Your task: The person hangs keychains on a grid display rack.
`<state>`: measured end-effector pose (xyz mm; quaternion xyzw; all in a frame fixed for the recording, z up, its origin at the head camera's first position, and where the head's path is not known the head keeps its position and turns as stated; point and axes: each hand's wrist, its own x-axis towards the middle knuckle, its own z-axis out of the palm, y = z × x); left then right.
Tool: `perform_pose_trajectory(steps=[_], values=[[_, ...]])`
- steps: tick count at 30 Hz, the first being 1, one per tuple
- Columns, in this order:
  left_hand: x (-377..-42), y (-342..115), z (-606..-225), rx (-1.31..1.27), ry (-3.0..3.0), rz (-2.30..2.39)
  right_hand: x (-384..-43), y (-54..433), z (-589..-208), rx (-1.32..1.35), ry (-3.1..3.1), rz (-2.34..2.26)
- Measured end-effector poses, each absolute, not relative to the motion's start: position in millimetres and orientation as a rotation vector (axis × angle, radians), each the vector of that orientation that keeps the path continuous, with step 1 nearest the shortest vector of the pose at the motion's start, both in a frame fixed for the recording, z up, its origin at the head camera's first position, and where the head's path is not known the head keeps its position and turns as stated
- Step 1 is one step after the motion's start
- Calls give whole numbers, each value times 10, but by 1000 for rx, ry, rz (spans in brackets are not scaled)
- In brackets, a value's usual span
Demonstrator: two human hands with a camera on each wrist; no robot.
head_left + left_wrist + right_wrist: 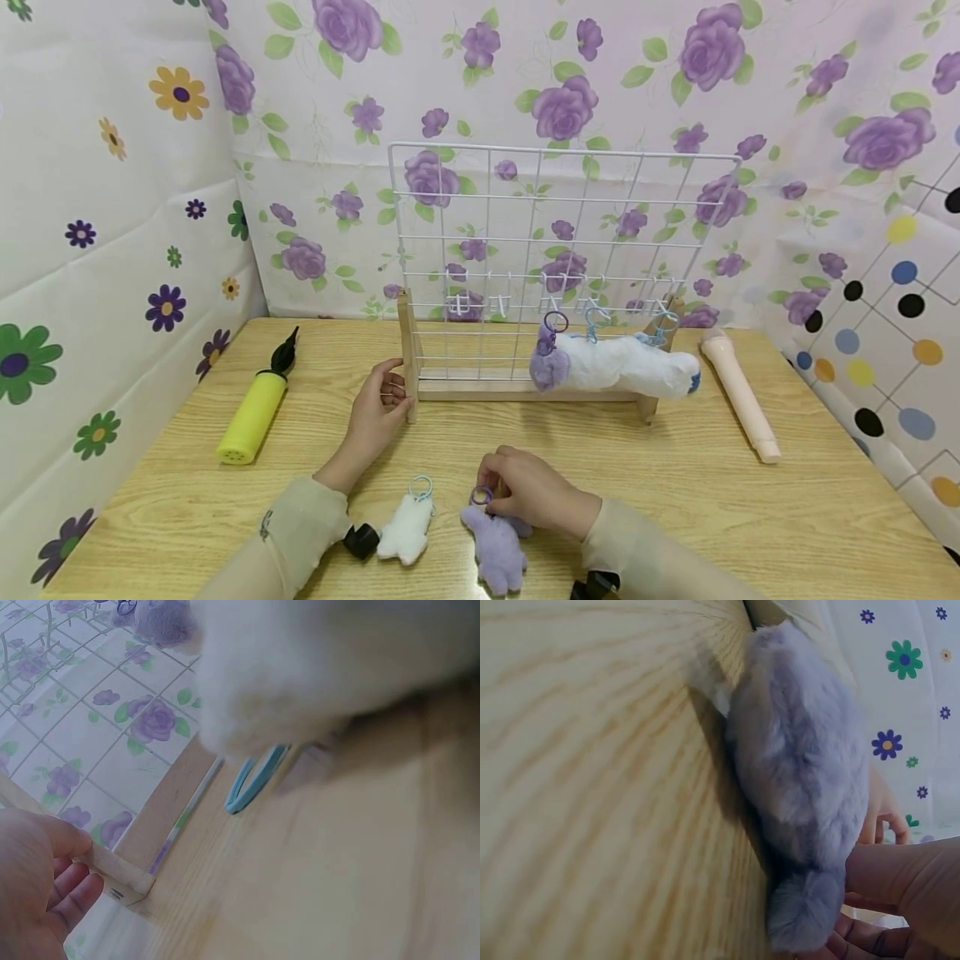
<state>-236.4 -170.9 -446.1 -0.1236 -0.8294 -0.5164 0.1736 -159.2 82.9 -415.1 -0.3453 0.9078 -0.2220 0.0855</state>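
Observation:
My left hand (378, 408) grips the left wooden upright of a white wire grid rack (468, 200), thumb in front and fingers curled behind. The left wrist view shows the same wooden upright (120, 871) at the thumb. My right hand (536, 492) pinches the top of a purple plush keychain (498, 554) by its purple ring; its fingertips are partly hidden. Up close in the right wrist view, the fuzzy purple plush (802, 750) hides part of the fingers. Between my forearms lies a white plush keychain (407, 529) with a light blue ring.
On the rack's right half, a purple plush (550, 367) and white plushes (630, 362) hang from hooks by rings. A yellow hand pump (255, 417) with a black nozzle lies left. At right lies a pale pink stick-shaped object (738, 392). Flowered cloth hangs behind.

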Motion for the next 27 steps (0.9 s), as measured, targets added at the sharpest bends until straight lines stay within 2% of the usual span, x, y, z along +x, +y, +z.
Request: perform_pose_trajectory(steps=[27], values=[[-2348,-1711,-4445,-343,-2390,-1464,-1557,933,-4208,-898,2548,-1006]])
